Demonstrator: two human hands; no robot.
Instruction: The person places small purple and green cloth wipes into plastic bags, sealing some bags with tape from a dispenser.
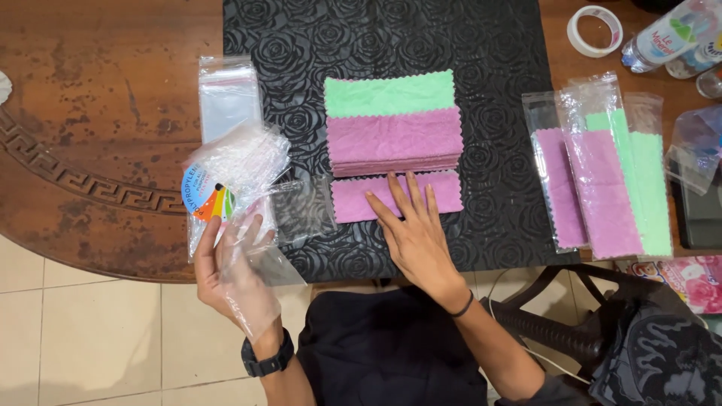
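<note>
— What do we have in our left hand (235, 274)?

— A clear bag (259, 259), its fingers curled round it and gripping it, just off the near edge of the bench (98, 113). The bag's upper end reaches a crumpled pack of bags (237, 169) with a round coloured sticker, lying at the left edge of the black mat (391, 34).

— And our right hand (412, 229)?

— It lies flat on a purple cloth (353, 199), fingers spread open and pressing down, gripping nothing. That cloth sits alone on the mat, just in front of the cloth stack (395, 139).

— What is in the stack?

— Mostly purple cloths with zigzag edges, and a green cloth (389, 94) showing at the far side.

— Anything beside the pack?

— A flat empty bag (228, 94) just beyond it, half on the mat, half on the wood.

— And to the right?

— Filled bags (602, 180) overlap at the mat's right edge, holding purple and green cloths. Farther back stand a tape roll (596, 30) and a bottle (669, 34), well apart from both hands.
</note>
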